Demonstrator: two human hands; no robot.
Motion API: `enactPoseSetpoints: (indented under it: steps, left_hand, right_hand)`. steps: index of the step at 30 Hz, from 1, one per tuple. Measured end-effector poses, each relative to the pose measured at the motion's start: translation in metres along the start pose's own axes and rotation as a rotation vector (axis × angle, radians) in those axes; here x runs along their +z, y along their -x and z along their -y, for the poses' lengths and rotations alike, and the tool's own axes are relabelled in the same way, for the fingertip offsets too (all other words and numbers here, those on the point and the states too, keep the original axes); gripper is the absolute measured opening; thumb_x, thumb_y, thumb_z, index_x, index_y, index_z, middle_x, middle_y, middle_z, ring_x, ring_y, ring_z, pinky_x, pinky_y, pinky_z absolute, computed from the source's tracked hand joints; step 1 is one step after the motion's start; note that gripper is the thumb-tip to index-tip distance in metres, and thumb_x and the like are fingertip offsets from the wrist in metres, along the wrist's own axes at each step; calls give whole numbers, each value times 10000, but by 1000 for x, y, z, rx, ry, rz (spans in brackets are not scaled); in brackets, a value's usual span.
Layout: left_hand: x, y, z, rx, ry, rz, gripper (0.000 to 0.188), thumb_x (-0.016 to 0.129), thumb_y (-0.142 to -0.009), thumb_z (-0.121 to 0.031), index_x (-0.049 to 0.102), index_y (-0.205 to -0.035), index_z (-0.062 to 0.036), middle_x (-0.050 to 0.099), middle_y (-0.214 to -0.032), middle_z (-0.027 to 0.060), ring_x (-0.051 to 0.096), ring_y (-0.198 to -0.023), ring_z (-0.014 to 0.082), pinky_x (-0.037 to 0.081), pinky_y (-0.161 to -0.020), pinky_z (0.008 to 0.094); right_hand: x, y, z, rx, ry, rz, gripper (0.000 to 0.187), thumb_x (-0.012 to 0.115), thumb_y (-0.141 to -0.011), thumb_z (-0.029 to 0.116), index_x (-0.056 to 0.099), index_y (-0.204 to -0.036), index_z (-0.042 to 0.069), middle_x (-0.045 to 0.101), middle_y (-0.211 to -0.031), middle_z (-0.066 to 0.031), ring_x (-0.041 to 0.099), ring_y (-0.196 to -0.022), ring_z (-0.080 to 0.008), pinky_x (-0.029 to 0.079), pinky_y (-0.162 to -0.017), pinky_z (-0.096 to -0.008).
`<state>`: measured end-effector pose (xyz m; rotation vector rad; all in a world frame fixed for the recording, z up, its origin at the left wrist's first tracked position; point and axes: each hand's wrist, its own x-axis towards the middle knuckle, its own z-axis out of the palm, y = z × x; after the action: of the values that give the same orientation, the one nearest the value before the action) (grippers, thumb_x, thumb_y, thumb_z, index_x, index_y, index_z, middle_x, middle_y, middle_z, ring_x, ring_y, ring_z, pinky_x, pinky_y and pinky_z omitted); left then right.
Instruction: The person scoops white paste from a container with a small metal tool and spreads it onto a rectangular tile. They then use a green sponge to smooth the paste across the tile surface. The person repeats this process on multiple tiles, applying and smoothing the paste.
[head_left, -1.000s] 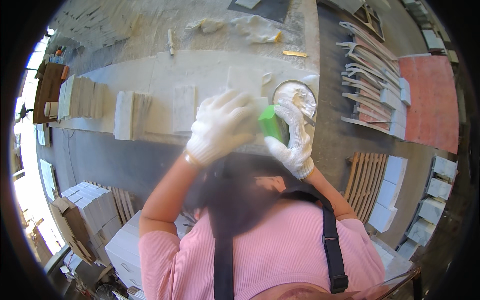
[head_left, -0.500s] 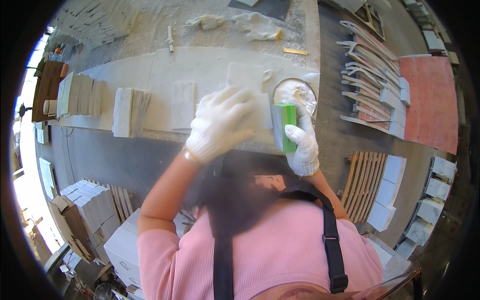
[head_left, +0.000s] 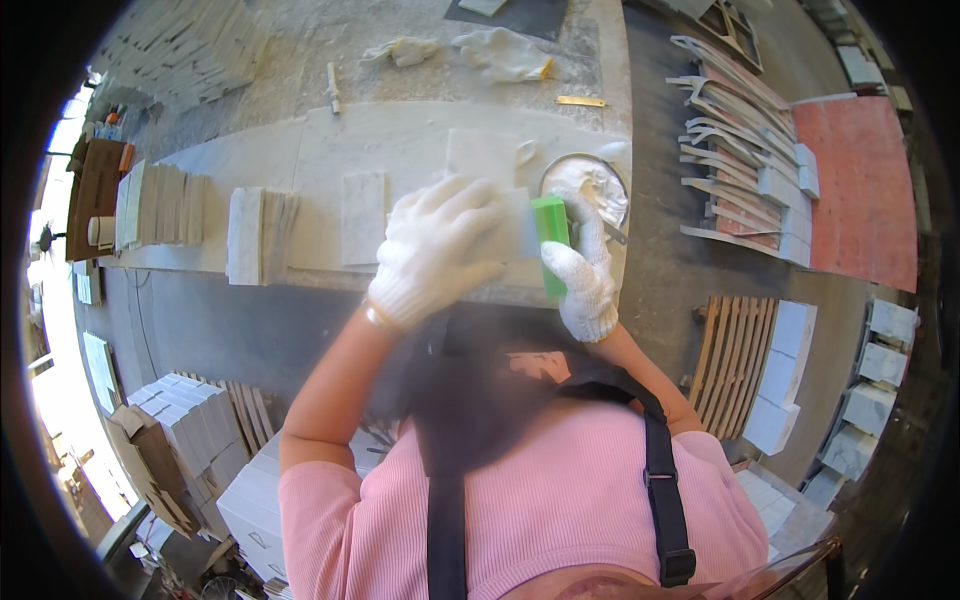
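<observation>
My left hand (head_left: 428, 252), in a white knit glove, lies palm down with its fingers stretched out and slightly blurred. Beneath and beyond it is a pale marble tile (head_left: 482, 152), partly hidden. My right hand (head_left: 587, 285), also gloved, grips a green-handled scraper (head_left: 552, 222) with a wide pale blade facing left. The blade is blurred; whether it touches the tile is unclear. Just beyond the right hand sits a round bowl (head_left: 626, 200) of white paste (head_left: 580, 180). Another marble tile (head_left: 363, 218) lies flat left of my left hand.
Stacks of tiles stand on the table's left at a near stack (head_left: 258, 237) and a farther stack (head_left: 160, 206). Loose gloves (head_left: 503, 55) and a small yellow strip (head_left: 581, 101) lie at the back. A wooden pallet (head_left: 735, 365) is on the right.
My right hand and the scraper have shifted left, toward my left hand, and the scraper has turned slightly. My left hand stays nearly where it was, over the tile.
</observation>
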<state>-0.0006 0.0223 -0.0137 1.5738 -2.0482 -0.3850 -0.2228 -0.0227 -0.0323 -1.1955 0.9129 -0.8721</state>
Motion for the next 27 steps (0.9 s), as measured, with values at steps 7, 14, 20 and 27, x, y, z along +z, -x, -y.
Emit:
enactPoseSetpoints:
  steps: [7,14,20,27]
  left_hand:
    - [0,1,-1,-11,-27,-8,647,907,-683,-344,687,-1256,-141,625,-1459,87,532,-1398,339,412,-1112,503]
    - [-1,1,-3,-45,-21,31,686,912,-702,-358,676,-1311,-147,612,-1488,89,514,-1423,336,390,-1143,506]
    - [0,2,-4,-40,-16,8,679,908,-708,-361,681,-1309,-141,614,-1483,96,512,-1419,348,390,-1144,510]
    - [-2,2,-2,-52,8,21,668,898,-711,-365,687,-1303,-141,614,-1480,102,514,-1415,353,389,-1143,510]
  right_hand:
    - [-31,-32,-33,197,-614,48,632,660,-918,252,508,-1497,50,657,-1340,-130,659,-1203,-261,540,-1015,-450]
    - [-56,-7,-25,189,-827,95,717,660,-904,380,499,-1511,35,626,-1434,-203,657,-1241,-362,560,-993,-523]
    - [-57,-4,-19,185,-839,73,729,647,-905,369,485,-1528,25,609,-1456,-212,648,-1258,-367,552,-1010,-532]
    - [-46,1,-12,153,-544,74,720,658,-911,227,443,-1570,34,509,-1551,-165,505,-1426,-293,415,-1180,-434]
